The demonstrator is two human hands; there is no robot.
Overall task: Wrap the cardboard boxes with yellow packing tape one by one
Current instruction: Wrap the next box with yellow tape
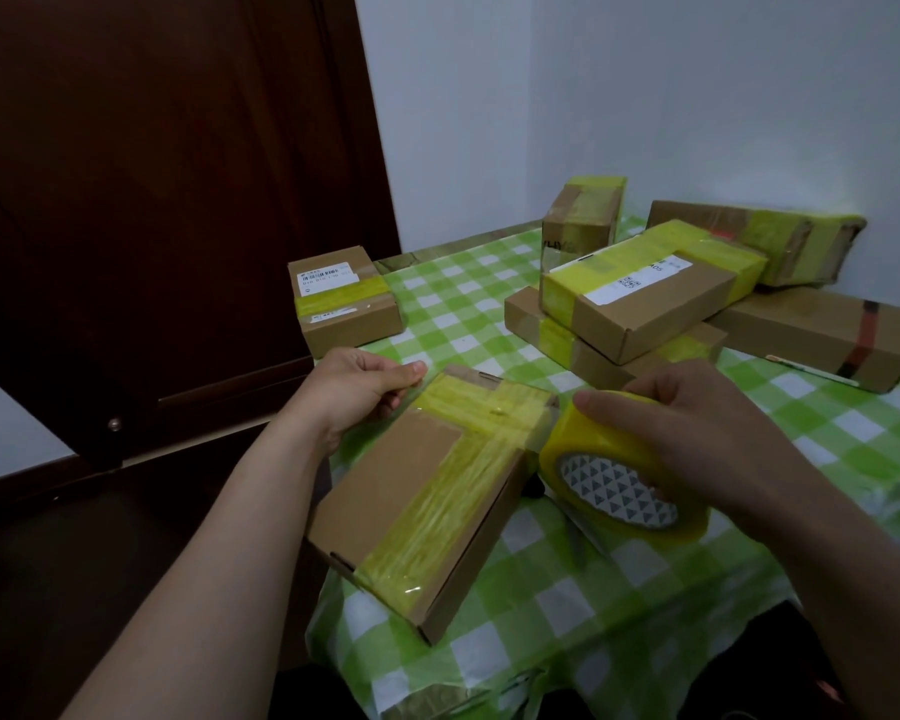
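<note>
right hand [697,433], tape roll [583,452] partly hidden

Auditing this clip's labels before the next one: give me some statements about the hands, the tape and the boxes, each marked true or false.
1. The right hand grips the tape roll. True.
2. The near box bears no tape. False: yellow strips cross on its top.
3. The left hand holds nothing. False: it grips the near box's far corner.
4. A small box with a yellow band sits apart at the table's far left. True.
</note>
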